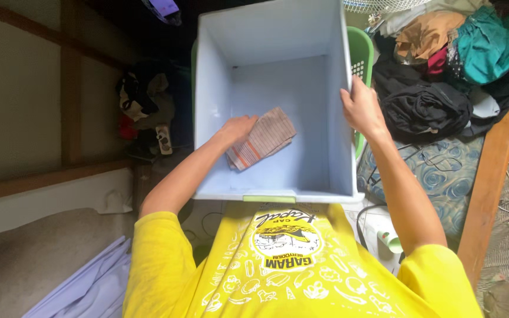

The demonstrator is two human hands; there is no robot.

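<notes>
Left hand (238, 128) grip flat on folded cloth (264, 138) inside bin (331, 118); right hand (362, 109) clamps bin rim

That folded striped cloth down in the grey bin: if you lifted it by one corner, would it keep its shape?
Probably not. The striped cloth looks thin and soft, so it would likely droop and unfold. It seems light: the left hand rests on it with relaxed fingers. On the bin's smooth floor it may slide when pushed.
</notes>
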